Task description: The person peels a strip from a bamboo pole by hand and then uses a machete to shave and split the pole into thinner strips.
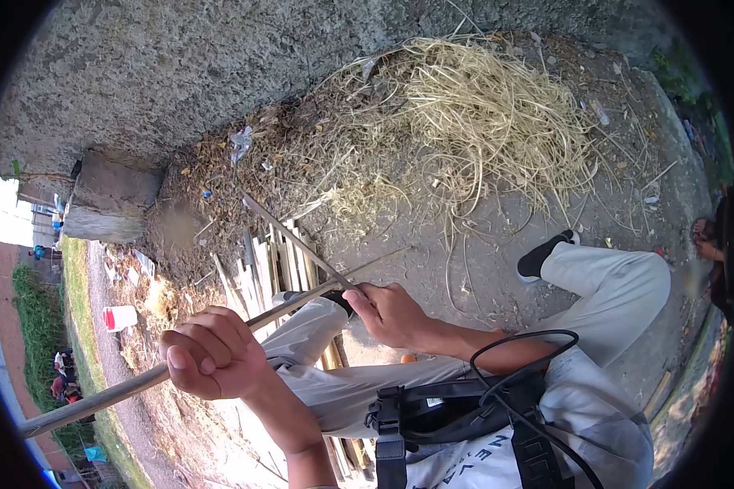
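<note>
My left hand [216,354] is closed in a fist around a long wooden pole [98,399], which runs from the lower left toward the middle of the view. My right hand [386,314] is wrapped around the near end of a long, narrow, dark knife [298,243]. Its blade points to the upper left and crosses the pole's far part, close to my right fingers. Beyond the crossing, a thinner length of the pole stretches over the ground. My legs in light trousers [603,301] are bent apart on either side.
A large heap of pale fibre strips [497,114] lies by the rough wall [220,65]. Split wooden slats [273,261] lie under the pole. A white bucket with a red lid [121,318] stands at left. A black cable [485,350] loops beside my right forearm. Another person's foot [704,236] shows at right.
</note>
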Motion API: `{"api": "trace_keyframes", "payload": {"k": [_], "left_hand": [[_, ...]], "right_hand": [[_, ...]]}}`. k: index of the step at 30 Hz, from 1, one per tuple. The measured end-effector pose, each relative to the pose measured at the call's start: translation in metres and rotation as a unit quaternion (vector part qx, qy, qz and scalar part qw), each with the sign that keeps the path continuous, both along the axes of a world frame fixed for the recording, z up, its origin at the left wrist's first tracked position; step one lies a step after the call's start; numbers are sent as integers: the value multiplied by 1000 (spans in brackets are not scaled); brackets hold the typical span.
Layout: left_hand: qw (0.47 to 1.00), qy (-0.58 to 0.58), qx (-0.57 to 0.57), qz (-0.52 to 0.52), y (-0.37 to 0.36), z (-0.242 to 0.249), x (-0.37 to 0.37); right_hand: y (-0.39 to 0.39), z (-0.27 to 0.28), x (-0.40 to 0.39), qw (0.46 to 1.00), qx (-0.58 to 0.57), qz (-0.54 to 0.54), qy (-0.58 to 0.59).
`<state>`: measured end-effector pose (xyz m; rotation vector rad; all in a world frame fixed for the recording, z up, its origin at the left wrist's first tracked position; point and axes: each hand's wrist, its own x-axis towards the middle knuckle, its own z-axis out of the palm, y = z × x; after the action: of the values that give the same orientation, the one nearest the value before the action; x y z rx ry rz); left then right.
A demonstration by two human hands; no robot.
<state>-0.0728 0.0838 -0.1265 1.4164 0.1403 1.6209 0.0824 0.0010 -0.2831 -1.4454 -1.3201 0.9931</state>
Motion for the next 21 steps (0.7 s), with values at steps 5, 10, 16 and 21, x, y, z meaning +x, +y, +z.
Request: {"api": "trace_keyframes", "payload": {"k": [5,10,16,21], "left_hand": [[996,-30,-52,66,-10,0,7],[990,-50,-96,90,16,2,-1],[994,-40,-79,59,17,1,4],[996,-27,-77,46,7,2,9]], "right_hand": [[-16,-83,-12,999,-33,-36,-8],[2,-94,20,969,-240,-21,52],[6,-38,20,985,-172,-2,33],[11,-12,32,962,-156,37,222]]}}
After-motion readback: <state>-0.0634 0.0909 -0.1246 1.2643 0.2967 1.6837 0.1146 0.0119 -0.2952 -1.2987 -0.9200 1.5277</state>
